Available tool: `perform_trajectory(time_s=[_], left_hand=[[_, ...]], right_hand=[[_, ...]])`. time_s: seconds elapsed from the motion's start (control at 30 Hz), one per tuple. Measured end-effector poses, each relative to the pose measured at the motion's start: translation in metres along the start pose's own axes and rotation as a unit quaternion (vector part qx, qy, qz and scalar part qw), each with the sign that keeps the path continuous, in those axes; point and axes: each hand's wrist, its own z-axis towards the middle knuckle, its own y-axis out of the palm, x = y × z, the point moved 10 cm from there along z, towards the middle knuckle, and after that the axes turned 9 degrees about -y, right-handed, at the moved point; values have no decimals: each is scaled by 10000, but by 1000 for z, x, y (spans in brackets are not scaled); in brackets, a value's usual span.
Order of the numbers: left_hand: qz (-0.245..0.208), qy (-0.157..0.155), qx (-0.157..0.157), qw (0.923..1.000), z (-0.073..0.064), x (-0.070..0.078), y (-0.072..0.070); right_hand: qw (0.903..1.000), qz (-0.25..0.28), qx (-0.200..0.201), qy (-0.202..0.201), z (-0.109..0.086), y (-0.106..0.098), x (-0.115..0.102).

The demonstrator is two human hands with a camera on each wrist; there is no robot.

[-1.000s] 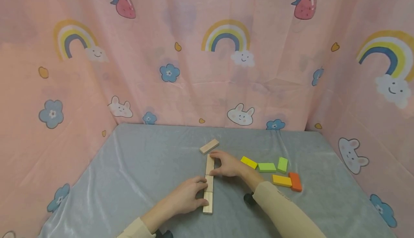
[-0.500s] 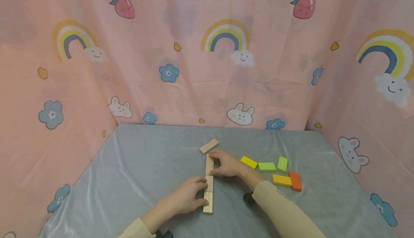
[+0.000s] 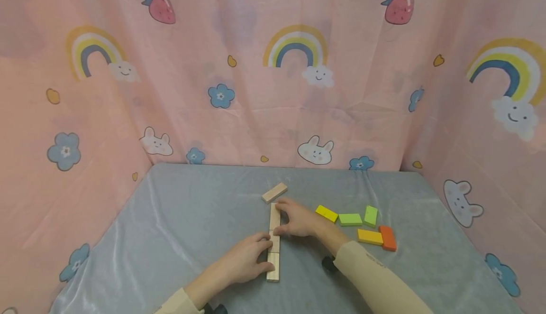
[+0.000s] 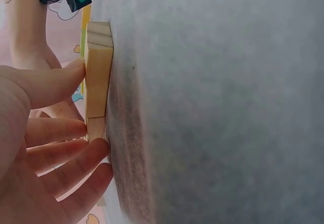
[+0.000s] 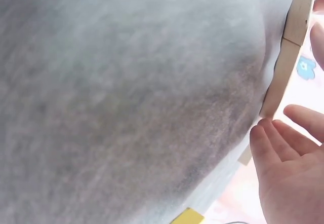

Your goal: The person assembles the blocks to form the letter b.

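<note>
Hardly anything has moved in half a second: the scene slips slightly leftward in the head view, while hands and blocks hold their arrangement. A pink printed curtain (image 3: pixel 192 67) rises left, behind and right of a grey cloth (image 3: pixel 170 219). At mid-cloth, a loose wooden block (image 3: pixel 274 192) lies aslant just beyond the far end of a row of three plain wooden blocks (image 3: pixel 276 247), close in its path. The right forearm (image 3: pixel 330 238) slants between that row and the coloured pieces: a yellow block (image 3: pixel 326 213), a green block (image 3: pixel 350 219), an amber block (image 3: pixel 369 237), a second green block (image 3: pixel 371 216) and an orange block (image 3: pixel 387 238) touching the amber one.

From here, the person's left hand (image 3: pixel 245 259) is unclenched, thumb against the near block (image 3: pixel 276 274), index finger at the middle block (image 3: pixel 277 243). The row runs end to end, away from the person, between both hands. Right of it, the right hand (image 3: pixel 300 219) is unclenched too, fingertips at the far block's (image 3: pixel 275 217) outer end; whether its thumb touches wood, I cannot tell.
</note>
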Motion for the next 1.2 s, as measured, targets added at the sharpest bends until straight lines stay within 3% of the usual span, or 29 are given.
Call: perform_trajectory(time_s=[0.3,0.57,0.87,1.2], left_hand=[[-76,1,63,10000,0,0,-3],[-544,-4,170,9984,3,-3,-16],[-798,142,445,9957,16,-12,-40],[-1041,-127,881,9906,35,-30,-51]], right_hand=[[9999,-7,-132,-108,-5,2,-5],[9998,-7,-99,-180,-7,5,-5],[9995,-120,-173,-240,-9,6,-8],[9997,-66,-151,-194,-10,7,-10]])
